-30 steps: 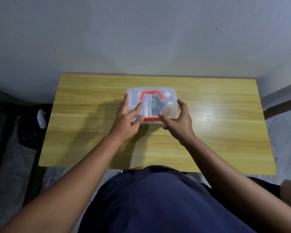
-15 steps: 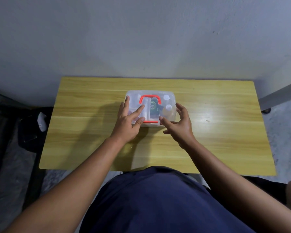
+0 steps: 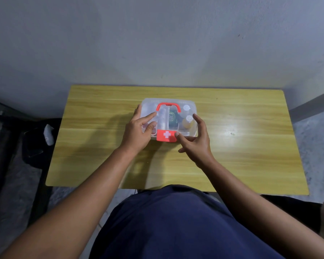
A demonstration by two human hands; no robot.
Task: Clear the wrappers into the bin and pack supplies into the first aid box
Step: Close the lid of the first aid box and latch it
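The clear first aid box [image 3: 192, 109] sits closed mid-worktop [image 3: 241, 156], nearer the far edge. The left hand [image 3: 137, 133] lies spread on its lid; the right hand [image 3: 196, 144], fingers loose, thumbs the red latch [image 3: 166, 135].

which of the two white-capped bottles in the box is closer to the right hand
The nearer bottle, with yellowish contents, just left of the right hand. The other bottle sits behind it.
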